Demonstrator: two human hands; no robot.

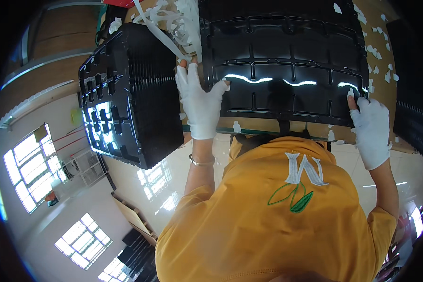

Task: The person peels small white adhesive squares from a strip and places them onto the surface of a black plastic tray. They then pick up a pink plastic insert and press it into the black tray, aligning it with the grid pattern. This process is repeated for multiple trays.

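A black moulded plastic tray [272, 101] with ribs and shallow pockets lies in front of me. My left hand [199, 103], in a white glove with bare fingertips, is at its left edge. Its fingers are stretched out and spread, and the thumb touches the tray beside a small white tab [228, 86]. On the right edge, my right hand [371, 122], gloved alike, has its thumb on the tray against another white tab [350, 93]. The fingers of that hand curl at the tray's edge, their tips partly hidden.
A tall stack of black trays [145, 94] stands left of my left hand. Behind it lies a heap of translucent white strips [178, 28]. White tabs [373, 51] are scattered over the brown tabletop [383, 70]. More black trays [411, 122] are at the far right.
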